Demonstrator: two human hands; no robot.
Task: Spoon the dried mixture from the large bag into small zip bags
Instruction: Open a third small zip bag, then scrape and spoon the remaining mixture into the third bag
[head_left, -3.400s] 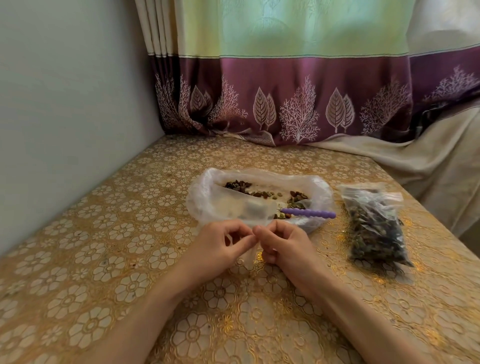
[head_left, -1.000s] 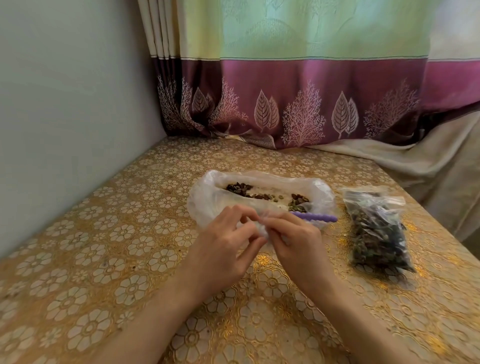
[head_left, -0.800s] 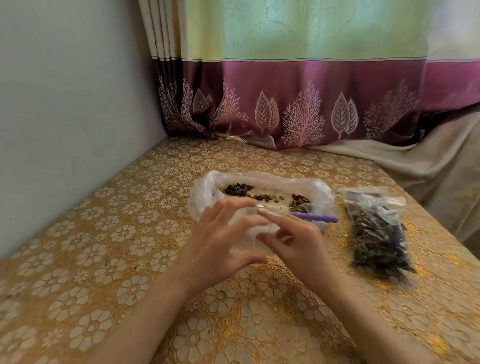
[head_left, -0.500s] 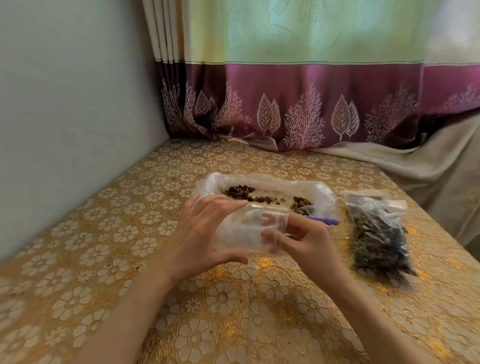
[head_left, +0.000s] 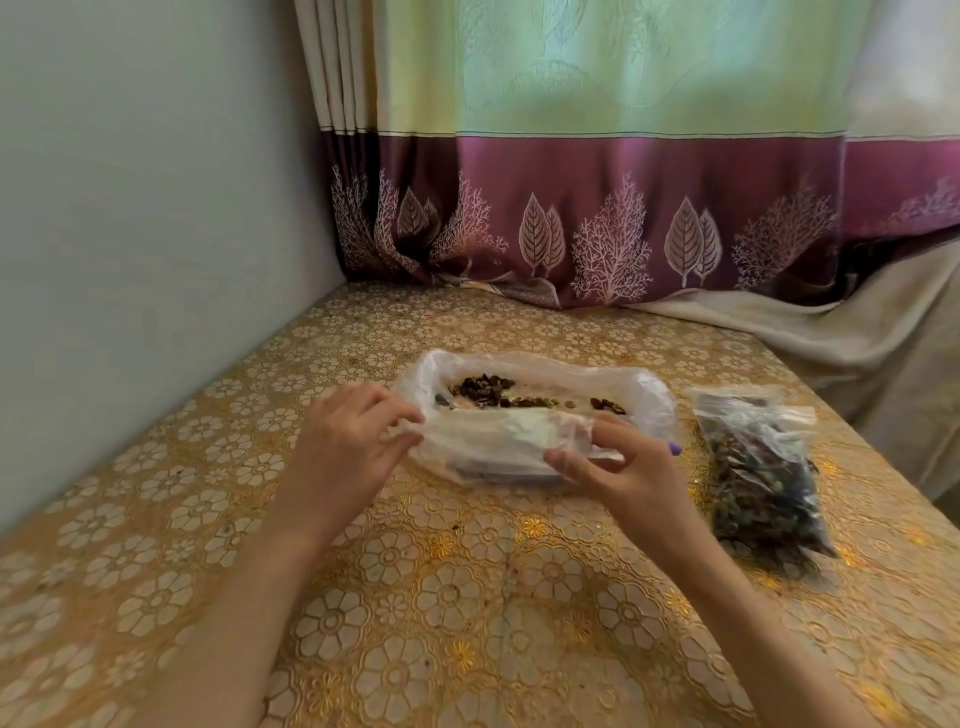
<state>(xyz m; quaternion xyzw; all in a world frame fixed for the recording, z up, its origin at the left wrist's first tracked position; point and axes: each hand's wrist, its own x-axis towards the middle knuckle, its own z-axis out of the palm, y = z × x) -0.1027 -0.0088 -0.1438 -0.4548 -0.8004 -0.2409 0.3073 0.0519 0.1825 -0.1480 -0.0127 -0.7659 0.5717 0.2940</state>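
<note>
A person sits at a table covered in a gold, flower-patterned plastic cloth (head_left: 467, 597) and holds a small, clear, empty zip bag (head_left: 493, 441) stretched sideways between both hands, just above the cloth. The left hand (head_left: 348, 447) pinches the bag's left edge between thumb and curled fingertips. The right hand (head_left: 618, 467) grips the bag's right end, thumb below and fingers curled over the top edge. The small bag looks flat and slightly blurred, and whether its mouth is parted cannot be told.

Directly behind it, touching or nearly so, lies the large, translucent white plastic bag (head_left: 639, 389) with its mouth rolled open. Inside, a thin line of the dark brown and greenish dried mixture (head_left: 498, 395) shows. Only the rounded end of a purple spoon handle (head_left: 674, 448) peeks out past the right hand, at the large bag's right rim.

To the right, set apart from the large bag, a clear zip bag packed full of dark dried mixture (head_left: 763, 467) lies flat on the cloth.

Behind the table hangs a curtain, pale green above and plum below with white leaf and tree prints (head_left: 597, 228). A plain pale wall (head_left: 145, 208) runs along the left side, and a beige cloth (head_left: 857, 332) is draped at the far right.
</note>
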